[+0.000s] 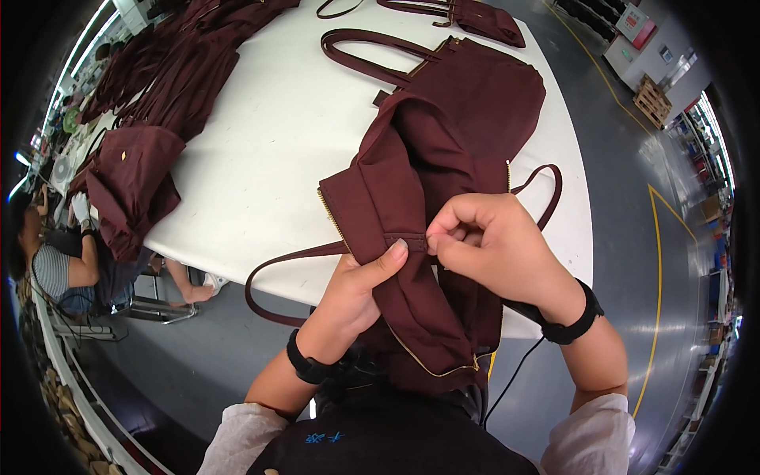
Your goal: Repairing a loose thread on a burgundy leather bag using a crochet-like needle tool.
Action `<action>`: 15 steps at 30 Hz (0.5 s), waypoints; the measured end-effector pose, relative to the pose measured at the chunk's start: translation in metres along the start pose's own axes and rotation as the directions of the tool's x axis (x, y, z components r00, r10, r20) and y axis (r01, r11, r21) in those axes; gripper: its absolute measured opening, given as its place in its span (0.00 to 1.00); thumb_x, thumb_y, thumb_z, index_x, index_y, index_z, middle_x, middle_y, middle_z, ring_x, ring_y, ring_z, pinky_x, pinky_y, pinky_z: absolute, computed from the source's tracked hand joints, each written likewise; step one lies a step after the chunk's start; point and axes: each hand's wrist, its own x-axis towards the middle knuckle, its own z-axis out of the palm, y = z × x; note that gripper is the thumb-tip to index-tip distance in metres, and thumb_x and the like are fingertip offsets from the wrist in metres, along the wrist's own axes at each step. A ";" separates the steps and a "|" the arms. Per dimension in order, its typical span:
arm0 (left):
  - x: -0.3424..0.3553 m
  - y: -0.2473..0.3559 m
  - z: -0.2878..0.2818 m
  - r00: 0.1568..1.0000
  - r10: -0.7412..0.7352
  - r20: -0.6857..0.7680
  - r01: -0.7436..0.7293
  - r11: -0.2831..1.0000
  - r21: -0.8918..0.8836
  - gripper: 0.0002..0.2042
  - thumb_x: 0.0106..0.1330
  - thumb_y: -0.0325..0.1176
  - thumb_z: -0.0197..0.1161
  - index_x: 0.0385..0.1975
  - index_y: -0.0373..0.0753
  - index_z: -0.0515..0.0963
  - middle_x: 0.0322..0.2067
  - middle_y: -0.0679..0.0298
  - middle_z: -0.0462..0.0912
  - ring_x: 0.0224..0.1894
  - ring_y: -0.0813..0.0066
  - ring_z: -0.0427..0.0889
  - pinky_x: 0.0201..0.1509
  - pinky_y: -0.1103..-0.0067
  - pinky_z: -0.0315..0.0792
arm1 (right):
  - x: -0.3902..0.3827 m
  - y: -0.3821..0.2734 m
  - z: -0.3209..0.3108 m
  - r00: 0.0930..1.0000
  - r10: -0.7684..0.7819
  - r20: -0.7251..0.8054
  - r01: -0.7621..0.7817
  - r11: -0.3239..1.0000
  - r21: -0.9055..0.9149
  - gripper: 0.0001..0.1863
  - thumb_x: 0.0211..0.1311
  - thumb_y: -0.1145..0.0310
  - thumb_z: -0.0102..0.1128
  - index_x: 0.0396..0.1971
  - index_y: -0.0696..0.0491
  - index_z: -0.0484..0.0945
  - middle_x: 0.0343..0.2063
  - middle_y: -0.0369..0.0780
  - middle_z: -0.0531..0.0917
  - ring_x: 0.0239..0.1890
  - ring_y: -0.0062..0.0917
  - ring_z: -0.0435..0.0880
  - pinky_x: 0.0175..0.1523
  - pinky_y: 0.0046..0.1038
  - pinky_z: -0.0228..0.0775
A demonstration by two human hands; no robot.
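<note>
A maroon fabric bag with a gold zipper and long handles lies in front of me, its near end hanging over the table edge toward my lap. My left hand grips the bag's side, its thumb flat on a small stitched strap across the fabric. Close beside that thumb, my right hand is closed in a pinch at the strap's right end. Whatever sits between its fingertips is too small to make out. One handle loops out to the left, another to the right.
Another maroon bag lies just beyond on the white table, with a smaller one at the far end. Piled maroon bags cover the left side, where a seated person works. A wooden pallet stands far right.
</note>
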 end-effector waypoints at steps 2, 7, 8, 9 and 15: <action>0.000 0.001 -0.005 0.998 -0.061 0.034 0.061 0.998 -0.002 0.20 0.71 0.33 0.58 0.59 0.34 0.68 0.54 0.59 0.77 0.56 0.67 0.78 0.62 0.69 0.71 | 0.003 0.001 -0.006 0.975 0.179 0.130 -0.208 0.944 0.255 0.04 0.62 0.77 0.62 0.32 0.63 0.81 0.30 0.37 0.85 0.31 0.15 0.83 0.37 0.17 0.77; 0.002 0.001 -0.006 0.994 -0.060 0.093 0.068 0.995 -0.078 0.17 0.70 0.32 0.60 0.55 0.33 0.72 0.51 0.60 0.80 0.54 0.72 0.79 0.59 0.72 0.72 | 0.003 0.006 -0.003 0.981 0.158 0.108 -0.187 0.912 0.364 0.06 0.58 0.75 0.63 0.30 0.62 0.83 0.23 0.35 0.84 0.24 0.11 0.78 0.29 0.16 0.69; 0.002 0.001 -0.007 0.992 -0.055 0.114 0.064 0.995 -0.079 0.17 0.70 0.32 0.60 0.56 0.33 0.72 0.51 0.60 0.79 0.54 0.72 0.78 0.60 0.72 0.72 | 0.003 0.006 -0.003 0.981 0.162 0.109 -0.190 0.915 0.354 0.06 0.57 0.75 0.63 0.30 0.62 0.84 0.23 0.35 0.84 0.24 0.11 0.78 0.29 0.16 0.68; 0.003 0.000 -0.007 0.992 -0.056 0.114 0.065 0.995 -0.080 0.17 0.70 0.32 0.60 0.56 0.33 0.72 0.51 0.60 0.79 0.54 0.72 0.78 0.60 0.72 0.72 | 0.003 0.007 -0.004 0.981 0.163 0.109 -0.191 0.915 0.354 0.06 0.57 0.75 0.63 0.30 0.62 0.84 0.23 0.35 0.84 0.24 0.11 0.78 0.29 0.16 0.68; 0.002 -0.001 -0.010 0.994 -0.047 0.101 0.051 0.998 -0.041 0.20 0.70 0.32 0.58 0.60 0.33 0.67 0.55 0.58 0.76 0.57 0.66 0.77 0.63 0.68 0.71 | 0.006 0.005 -0.006 0.989 0.111 0.101 -0.136 0.949 0.285 0.05 0.57 0.75 0.65 0.29 0.62 0.84 0.22 0.35 0.84 0.23 0.11 0.78 0.28 0.16 0.68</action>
